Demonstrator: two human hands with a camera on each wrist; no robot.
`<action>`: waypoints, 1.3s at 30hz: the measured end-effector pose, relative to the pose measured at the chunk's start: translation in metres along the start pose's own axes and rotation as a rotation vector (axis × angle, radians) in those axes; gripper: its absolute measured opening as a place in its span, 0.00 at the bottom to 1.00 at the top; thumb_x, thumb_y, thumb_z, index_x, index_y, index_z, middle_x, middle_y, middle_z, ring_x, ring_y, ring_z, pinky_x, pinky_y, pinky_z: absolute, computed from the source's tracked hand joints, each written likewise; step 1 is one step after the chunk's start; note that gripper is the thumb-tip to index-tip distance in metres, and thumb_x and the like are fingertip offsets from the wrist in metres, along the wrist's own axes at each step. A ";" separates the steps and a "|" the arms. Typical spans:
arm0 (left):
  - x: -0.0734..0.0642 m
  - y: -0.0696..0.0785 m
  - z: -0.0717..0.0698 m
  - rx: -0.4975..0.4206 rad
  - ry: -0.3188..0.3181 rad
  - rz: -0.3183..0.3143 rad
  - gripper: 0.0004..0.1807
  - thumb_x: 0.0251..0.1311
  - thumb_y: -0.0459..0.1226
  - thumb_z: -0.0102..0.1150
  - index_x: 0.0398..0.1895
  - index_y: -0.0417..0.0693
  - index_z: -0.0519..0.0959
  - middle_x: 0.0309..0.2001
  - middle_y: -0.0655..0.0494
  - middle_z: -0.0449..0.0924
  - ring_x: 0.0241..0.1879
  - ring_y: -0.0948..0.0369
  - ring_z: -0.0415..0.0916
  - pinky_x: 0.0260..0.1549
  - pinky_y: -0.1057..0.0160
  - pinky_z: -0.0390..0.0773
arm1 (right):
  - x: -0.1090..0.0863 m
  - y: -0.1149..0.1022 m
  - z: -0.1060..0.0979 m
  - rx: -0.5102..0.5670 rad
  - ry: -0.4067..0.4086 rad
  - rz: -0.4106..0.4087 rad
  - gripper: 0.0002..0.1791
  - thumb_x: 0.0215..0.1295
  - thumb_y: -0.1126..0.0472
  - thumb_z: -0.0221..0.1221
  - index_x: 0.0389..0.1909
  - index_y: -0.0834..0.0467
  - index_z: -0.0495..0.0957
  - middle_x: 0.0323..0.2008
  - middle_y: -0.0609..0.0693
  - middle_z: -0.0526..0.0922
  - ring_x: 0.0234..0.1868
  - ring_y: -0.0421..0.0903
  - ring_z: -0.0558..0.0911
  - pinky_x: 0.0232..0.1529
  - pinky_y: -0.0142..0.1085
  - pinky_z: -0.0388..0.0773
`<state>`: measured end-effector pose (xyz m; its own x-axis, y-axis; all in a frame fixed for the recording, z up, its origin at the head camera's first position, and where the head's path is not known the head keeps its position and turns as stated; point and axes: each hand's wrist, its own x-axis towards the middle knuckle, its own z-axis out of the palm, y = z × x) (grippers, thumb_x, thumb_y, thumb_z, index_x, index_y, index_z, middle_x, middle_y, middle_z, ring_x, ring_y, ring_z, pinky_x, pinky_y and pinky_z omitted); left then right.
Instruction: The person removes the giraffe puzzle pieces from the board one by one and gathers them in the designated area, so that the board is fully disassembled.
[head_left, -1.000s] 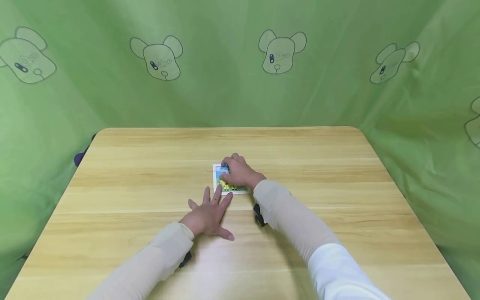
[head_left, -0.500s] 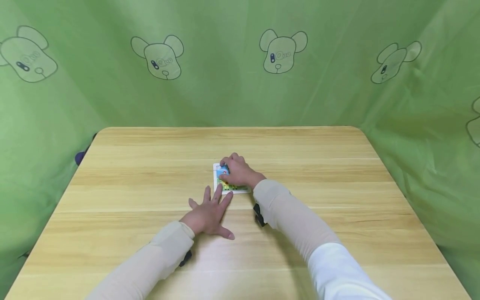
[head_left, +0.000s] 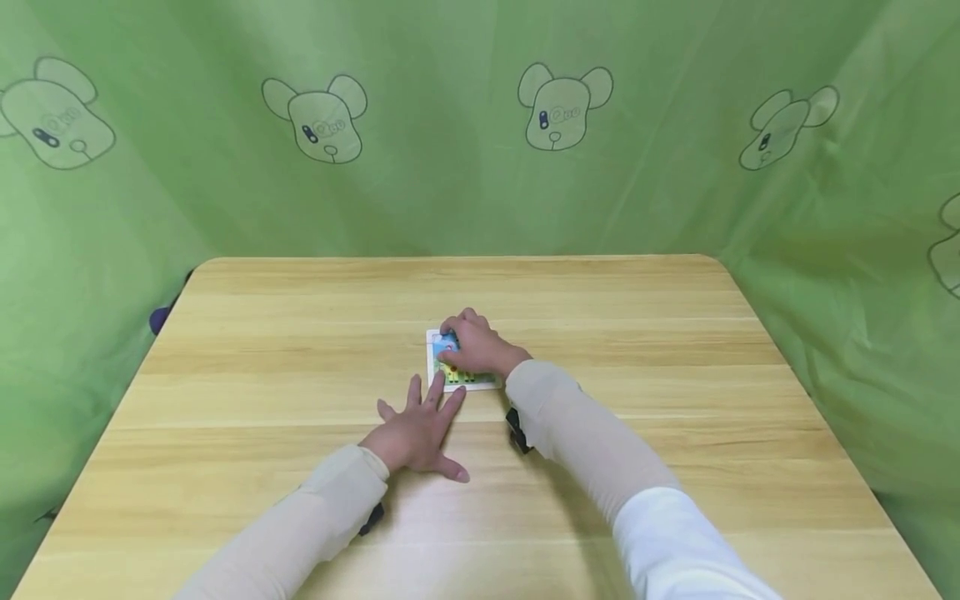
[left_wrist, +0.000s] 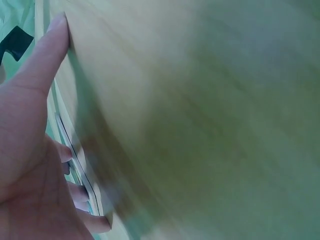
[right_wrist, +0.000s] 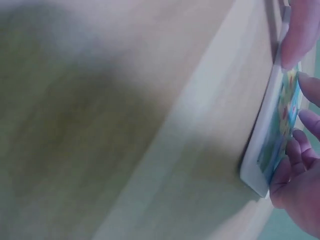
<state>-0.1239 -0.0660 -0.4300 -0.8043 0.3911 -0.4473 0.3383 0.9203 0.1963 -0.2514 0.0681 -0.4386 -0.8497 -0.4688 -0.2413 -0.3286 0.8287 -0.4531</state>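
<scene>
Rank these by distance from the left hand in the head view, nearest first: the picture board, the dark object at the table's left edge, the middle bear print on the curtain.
1. Picture board, just beyond the left hand, fingertips at its near edge.
2. Dark object, off to the left at the table edge.
3. Middle bear print, high on the curtain behind.

The wooden table [head_left: 675, 400] is seen from above and behind both forearms in the head view, facing the green curtain [head_left: 465, 200]. It is grazed at very close range in both wrist views, and the picture board [right_wrist: 280, 125] at the right edge of the right wrist view is shared with the centre of the head view.
</scene>
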 end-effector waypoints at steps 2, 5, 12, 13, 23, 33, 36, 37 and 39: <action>0.000 0.000 0.000 0.003 0.000 0.001 0.67 0.34 0.73 0.59 0.76 0.59 0.39 0.75 0.46 0.26 0.71 0.36 0.31 0.49 0.20 0.51 | 0.001 -0.001 0.000 0.002 -0.012 0.010 0.27 0.62 0.48 0.59 0.60 0.52 0.69 0.50 0.52 0.65 0.48 0.48 0.66 0.50 0.43 0.71; 0.000 -0.001 0.001 0.010 0.005 0.002 0.67 0.34 0.74 0.58 0.76 0.60 0.39 0.75 0.47 0.26 0.72 0.36 0.31 0.49 0.20 0.51 | 0.002 -0.001 -0.001 0.003 -0.016 0.022 0.26 0.63 0.48 0.59 0.59 0.53 0.69 0.50 0.52 0.65 0.48 0.48 0.66 0.52 0.46 0.70; 0.001 -0.002 0.002 0.009 0.000 -0.001 0.67 0.34 0.74 0.58 0.76 0.60 0.39 0.75 0.47 0.26 0.72 0.37 0.31 0.49 0.20 0.51 | 0.003 -0.002 0.000 0.002 -0.027 0.031 0.26 0.63 0.48 0.58 0.60 0.53 0.69 0.50 0.51 0.65 0.49 0.49 0.66 0.55 0.49 0.69; 0.001 -0.002 0.002 0.008 -0.001 -0.001 0.67 0.34 0.74 0.58 0.76 0.60 0.39 0.75 0.47 0.26 0.72 0.37 0.31 0.49 0.20 0.51 | 0.003 -0.002 0.000 0.003 -0.028 0.033 0.26 0.63 0.48 0.58 0.60 0.53 0.68 0.50 0.51 0.65 0.49 0.49 0.66 0.55 0.49 0.68; 0.001 -0.002 0.002 0.007 0.001 0.001 0.67 0.34 0.74 0.58 0.76 0.60 0.39 0.75 0.47 0.26 0.72 0.36 0.31 0.49 0.20 0.51 | 0.003 -0.003 -0.002 0.007 -0.028 0.040 0.26 0.63 0.48 0.58 0.59 0.52 0.67 0.51 0.51 0.65 0.50 0.49 0.66 0.58 0.52 0.66; 0.001 -0.001 0.001 0.021 -0.005 -0.001 0.67 0.34 0.74 0.57 0.76 0.60 0.38 0.75 0.47 0.26 0.72 0.37 0.31 0.49 0.21 0.52 | 0.001 -0.004 -0.002 0.030 -0.012 0.026 0.26 0.63 0.49 0.59 0.59 0.53 0.67 0.50 0.51 0.67 0.50 0.49 0.66 0.56 0.50 0.67; 0.000 -0.001 0.000 0.020 -0.007 -0.003 0.67 0.34 0.74 0.57 0.76 0.60 0.38 0.75 0.47 0.26 0.72 0.37 0.31 0.49 0.21 0.52 | 0.000 -0.004 -0.002 0.035 -0.003 0.018 0.26 0.63 0.50 0.59 0.59 0.54 0.67 0.51 0.51 0.68 0.50 0.49 0.67 0.56 0.49 0.68; 0.000 -0.001 0.000 0.020 -0.007 -0.003 0.67 0.34 0.74 0.57 0.76 0.60 0.38 0.75 0.47 0.26 0.72 0.37 0.31 0.49 0.21 0.52 | 0.000 -0.004 -0.002 0.038 0.000 0.017 0.26 0.63 0.50 0.59 0.59 0.54 0.67 0.51 0.51 0.68 0.50 0.49 0.67 0.56 0.49 0.68; 0.000 -0.001 0.000 0.017 -0.008 -0.002 0.67 0.34 0.74 0.58 0.76 0.60 0.38 0.75 0.47 0.26 0.72 0.37 0.31 0.49 0.21 0.52 | 0.000 -0.005 -0.002 0.046 0.005 0.019 0.26 0.62 0.50 0.60 0.59 0.54 0.67 0.51 0.52 0.68 0.51 0.49 0.67 0.56 0.48 0.68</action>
<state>-0.1243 -0.0664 -0.4303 -0.8012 0.3894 -0.4544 0.3451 0.9210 0.1808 -0.2505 0.0648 -0.4351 -0.8577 -0.4516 -0.2456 -0.2933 0.8222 -0.4878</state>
